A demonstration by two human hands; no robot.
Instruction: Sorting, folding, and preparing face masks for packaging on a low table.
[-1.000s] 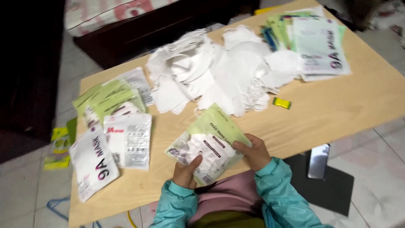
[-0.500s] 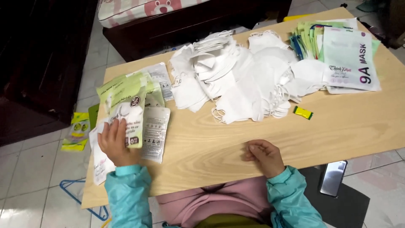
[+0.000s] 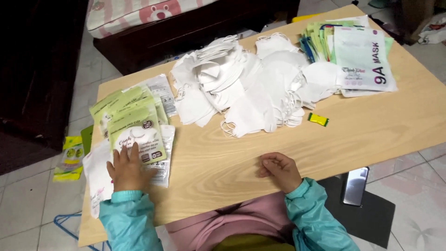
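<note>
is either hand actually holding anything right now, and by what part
Nothing is gripped. The left hand lies flat on the lower end of the top green mask packet; the right hand rests loosely curled and empty on the table.

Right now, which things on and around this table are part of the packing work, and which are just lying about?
In use: left hand on green-labelled mask packet; heap of loose white masks; stack of empty printed pouches.

Lying about: small yellow packet; phone on floor; right hand idle.

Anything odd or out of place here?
Yes: a yellow-green packet lies on the floor tiles left of the wooden table, apart from the packet stack under the left hand.
</note>
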